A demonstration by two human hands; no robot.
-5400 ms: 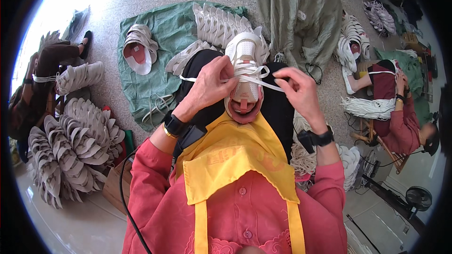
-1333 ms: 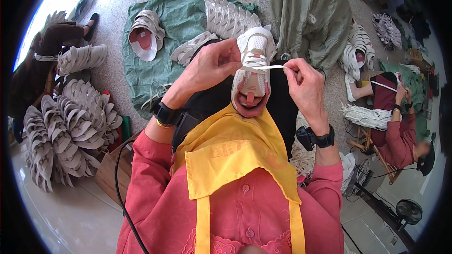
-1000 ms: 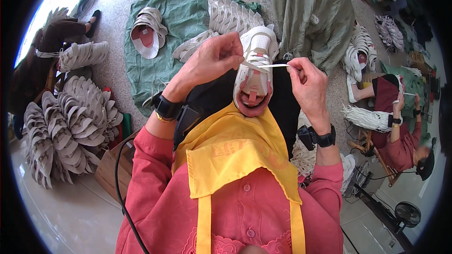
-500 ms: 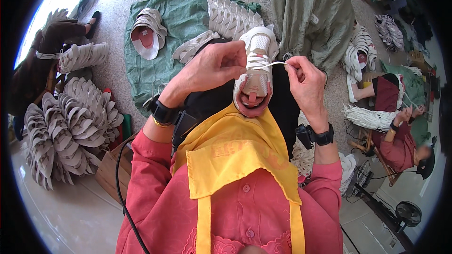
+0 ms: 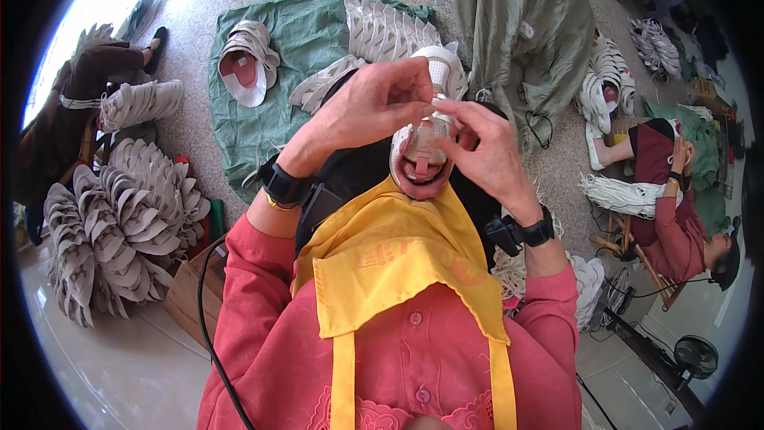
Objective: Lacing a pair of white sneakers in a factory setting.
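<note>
A white and pink sneaker upper (image 5: 415, 161) rests over my lap, its pink-lined opening toward me and its white toe end away. My left hand (image 5: 380, 103) is closed in a pinch above its lacing. From the other side my right hand (image 5: 487, 142) reaches across, its curled fingertips meeting the left fingertips. Its thumb lies lower, against the upper. Most of the shoelace is hidden under the fingers; only a small white bit shows where the fingertips meet.
A green sheet (image 5: 294, 36) ahead carries a stack of uppers (image 5: 390, 28) and a few more (image 5: 248, 64). Grey piles (image 5: 119, 227) stand at left. A draped green cloth (image 5: 529, 40) hangs ahead right. A co-worker (image 5: 672, 223) sits at right beside a lace bundle (image 5: 625, 195).
My right hand has moved left over the upper to meet my left hand, which shifted slightly right. The lace strand stretched between them is now hidden. At right, the co-worker's hands have moved.
</note>
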